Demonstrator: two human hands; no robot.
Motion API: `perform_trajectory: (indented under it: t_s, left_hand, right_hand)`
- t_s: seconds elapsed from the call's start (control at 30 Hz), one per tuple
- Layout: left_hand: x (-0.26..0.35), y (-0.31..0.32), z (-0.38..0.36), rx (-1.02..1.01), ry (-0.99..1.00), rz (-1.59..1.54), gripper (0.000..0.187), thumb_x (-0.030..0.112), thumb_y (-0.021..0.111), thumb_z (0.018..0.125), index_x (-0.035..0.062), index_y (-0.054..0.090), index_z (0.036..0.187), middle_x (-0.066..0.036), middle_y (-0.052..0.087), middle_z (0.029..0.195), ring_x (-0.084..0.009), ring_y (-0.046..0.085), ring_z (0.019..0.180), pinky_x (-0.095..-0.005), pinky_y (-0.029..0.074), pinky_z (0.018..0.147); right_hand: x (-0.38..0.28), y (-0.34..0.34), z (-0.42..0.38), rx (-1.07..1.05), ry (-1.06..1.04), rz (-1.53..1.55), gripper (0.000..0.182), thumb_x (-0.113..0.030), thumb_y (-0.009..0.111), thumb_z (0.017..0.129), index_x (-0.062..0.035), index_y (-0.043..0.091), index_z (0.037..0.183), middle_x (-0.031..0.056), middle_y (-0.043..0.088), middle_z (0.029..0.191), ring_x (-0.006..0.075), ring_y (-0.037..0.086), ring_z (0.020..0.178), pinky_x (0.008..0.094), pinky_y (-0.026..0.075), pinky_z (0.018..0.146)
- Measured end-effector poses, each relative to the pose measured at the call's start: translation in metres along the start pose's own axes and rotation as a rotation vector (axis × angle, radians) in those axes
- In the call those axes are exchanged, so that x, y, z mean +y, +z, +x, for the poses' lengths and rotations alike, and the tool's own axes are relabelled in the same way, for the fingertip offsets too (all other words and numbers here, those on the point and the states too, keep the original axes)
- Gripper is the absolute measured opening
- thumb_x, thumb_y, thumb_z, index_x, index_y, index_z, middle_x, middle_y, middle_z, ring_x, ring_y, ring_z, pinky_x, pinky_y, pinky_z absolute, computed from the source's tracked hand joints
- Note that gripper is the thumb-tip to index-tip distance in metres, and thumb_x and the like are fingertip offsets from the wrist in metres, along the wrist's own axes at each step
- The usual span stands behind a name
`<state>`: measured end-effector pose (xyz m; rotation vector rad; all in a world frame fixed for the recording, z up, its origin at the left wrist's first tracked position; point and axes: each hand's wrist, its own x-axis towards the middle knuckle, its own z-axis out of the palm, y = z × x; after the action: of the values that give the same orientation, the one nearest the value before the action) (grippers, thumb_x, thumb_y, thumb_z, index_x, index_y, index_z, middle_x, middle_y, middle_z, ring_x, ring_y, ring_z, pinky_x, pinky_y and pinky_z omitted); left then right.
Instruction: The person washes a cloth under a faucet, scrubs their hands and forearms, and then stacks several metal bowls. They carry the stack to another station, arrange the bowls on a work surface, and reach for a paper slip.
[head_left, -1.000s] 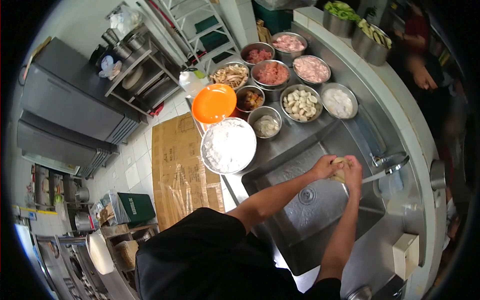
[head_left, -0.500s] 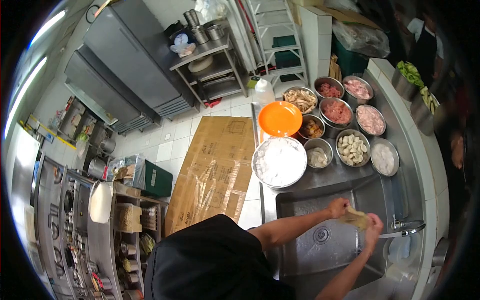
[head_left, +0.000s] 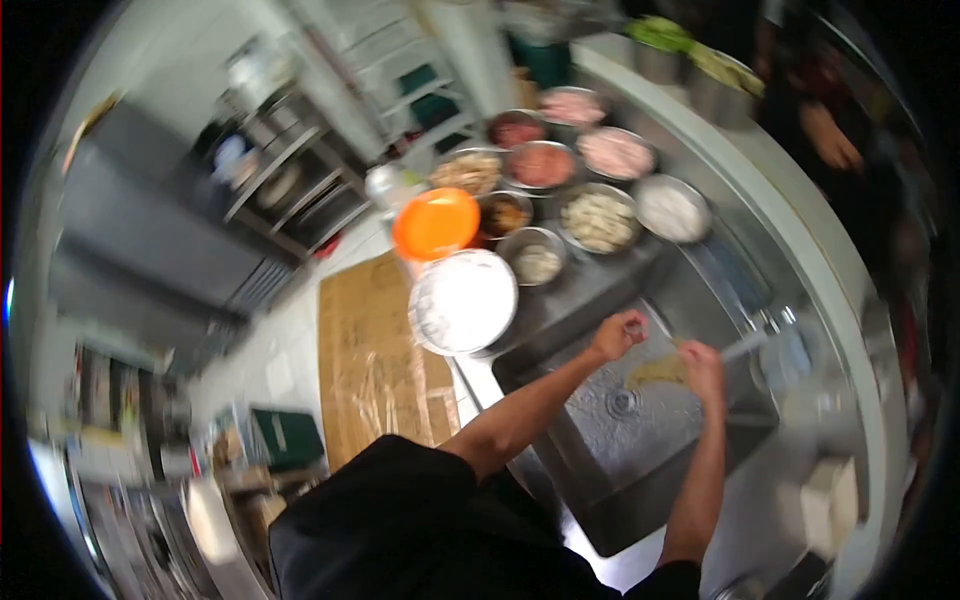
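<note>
My left hand [head_left: 622, 334] is over the sink [head_left: 625, 480], its fingers curled towards the thumb. Whether anything small is pinched in it I cannot make out. Just to the right, my right hand [head_left: 702, 366] grips a limp yellowish piece [head_left: 657, 373], which hangs to the left above the drain [head_left: 622, 402]. It looks wet, but blur hides whether it is cloth or food. Water runs from the faucet [head_left: 775, 320] behind my right hand and spreads on the sink floor.
Beyond the sink stand bowls of white chunks [head_left: 598, 218], pink meat [head_left: 616, 153] and sliced mushrooms [head_left: 466, 172]. A bowl of white powder [head_left: 463, 302] and an orange plate [head_left: 436, 224] are at the left. Flattened cardboard [head_left: 385, 350] covers the floor. A co-worker's hand [head_left: 832, 138] shows beyond the ledge.
My view has turned, shifting the bowls left. The yellowish piece was stretched between both hands; now it hangs from my right hand, and my left hand is apart from it.
</note>
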<state>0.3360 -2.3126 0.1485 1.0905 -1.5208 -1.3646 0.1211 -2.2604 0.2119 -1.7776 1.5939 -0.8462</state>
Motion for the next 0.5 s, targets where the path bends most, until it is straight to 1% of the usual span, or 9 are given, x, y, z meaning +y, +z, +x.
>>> perform_trajectory:
  t_s: [0.03, 0.17, 0.2, 0.23, 0.33, 0.37, 0.43, 0.47, 0.5]
  left_hand:
    - [0.036, 0.019, -0.007, -0.012, 0.068, 0.024, 0.031, 0.012, 0.07, 0.072, 0.0039, 0.056, 0.098, -0.004, 0.058, 0.095, -0.0148, 0.051, 0.096, -0.0316, 0.041, 0.083]
    - [0.04, 0.079, 0.019, -0.46, -0.017, -0.031, 0.028, 0.012, 0.07, 0.07, 0.0021, 0.057, 0.093, -0.005, 0.059, 0.093, -0.0178, 0.056, 0.086, -0.033, 0.044, 0.075]
    - [0.041, 0.086, 0.029, -0.548, -0.057, 0.055, 0.027, 0.011, 0.07, 0.069, 0.0014, 0.057, 0.09, -0.006, 0.06, 0.091, -0.0203, 0.058, 0.081, -0.0335, 0.045, 0.072]
    - [0.048, 0.087, 0.033, -0.595, 0.115, 0.241, 0.024, 0.009, 0.068, 0.068, 0.0012, 0.057, 0.086, -0.009, 0.06, 0.087, -0.0228, 0.058, 0.076, -0.0345, 0.045, 0.069]
    - [0.057, 0.091, 0.042, -0.579, 0.545, 0.65, 0.016, 0.008, 0.062, 0.066, 0.0009, 0.057, 0.08, -0.017, 0.057, 0.077, -0.029, 0.057, 0.07, -0.0363, 0.045, 0.064]
    - [0.056, 0.096, 0.042, -0.606, 0.551, 0.632, 0.016, 0.008, 0.062, 0.066, 0.0009, 0.057, 0.08, -0.017, 0.057, 0.077, -0.029, 0.057, 0.07, -0.0363, 0.045, 0.064]
    - [0.057, 0.105, 0.051, -0.466, 0.565, 0.502, 0.01, 0.008, 0.056, 0.071, 0.0014, 0.056, 0.079, -0.013, 0.056, 0.072, -0.024, 0.057, 0.067, -0.0365, 0.044, 0.062]
    - [0.055, 0.108, 0.053, -0.49, 0.569, 0.494, 0.01, 0.008, 0.056, 0.071, 0.0014, 0.056, 0.079, -0.013, 0.056, 0.072, -0.024, 0.057, 0.067, -0.0365, 0.044, 0.062]
    - [0.053, 0.112, 0.053, -0.602, 0.334, 0.394, 0.01, 0.009, 0.053, 0.073, 0.0018, 0.057, 0.08, -0.012, 0.056, 0.071, -0.0226, 0.056, 0.067, -0.0357, 0.045, 0.063]
  right_hand:
    - [-0.001, 0.006, -0.002, -0.018, 0.007, -0.014, 0.016, -0.016, 0.056, 0.079, -0.0008, 0.061, 0.081, 0.0118, 0.06, 0.07, 0.0191, 0.057, 0.065, 0.0308, 0.044, 0.062]
    - [-0.015, -0.008, -0.01, 0.207, 0.212, -0.018, 0.016, -0.017, 0.059, 0.079, -0.0007, 0.061, 0.08, 0.0107, 0.059, 0.064, 0.0178, 0.056, 0.059, 0.0312, 0.044, 0.056]
    - [-0.029, -0.027, -0.016, 0.24, 0.288, 0.007, 0.019, -0.02, 0.062, 0.077, -0.0014, 0.061, 0.081, 0.0126, 0.059, 0.066, 0.0226, 0.057, 0.06, 0.033, 0.044, 0.058]
    - [-0.038, -0.041, -0.026, 0.272, 0.365, 0.034, 0.021, -0.022, 0.064, 0.076, -0.0022, 0.062, 0.082, 0.0145, 0.06, 0.067, 0.0273, 0.058, 0.062, 0.0348, 0.044, 0.059]
    - [-0.038, -0.064, -0.056, 0.353, 0.446, 0.14, 0.022, -0.02, 0.067, 0.072, -0.0013, 0.062, 0.082, 0.015, 0.06, 0.067, 0.024, 0.058, 0.061, 0.0349, 0.044, 0.059]
    - [-0.032, -0.065, -0.07, 0.371, 0.472, 0.133, 0.022, -0.02, 0.067, 0.072, -0.0013, 0.062, 0.082, 0.015, 0.06, 0.067, 0.024, 0.058, 0.061, 0.0349, 0.044, 0.059]
    - [-0.017, -0.058, -0.092, 0.163, 0.351, -0.136, 0.025, -0.022, 0.07, 0.071, -0.0002, 0.064, 0.081, 0.0092, 0.056, 0.059, 0.0156, 0.054, 0.06, 0.0323, 0.043, 0.059]
    - [-0.01, -0.058, -0.103, -0.01, 0.491, -0.215, 0.021, -0.02, 0.069, 0.072, -0.0026, 0.065, 0.082, 0.007, 0.06, 0.072, 0.0159, 0.056, 0.071, 0.0322, 0.044, 0.066]
    - [0.0, -0.06, -0.11, 0.001, 0.517, -0.209, 0.021, -0.02, 0.069, 0.072, -0.0026, 0.065, 0.082, 0.007, 0.06, 0.072, 0.0159, 0.056, 0.071, 0.0322, 0.044, 0.066]
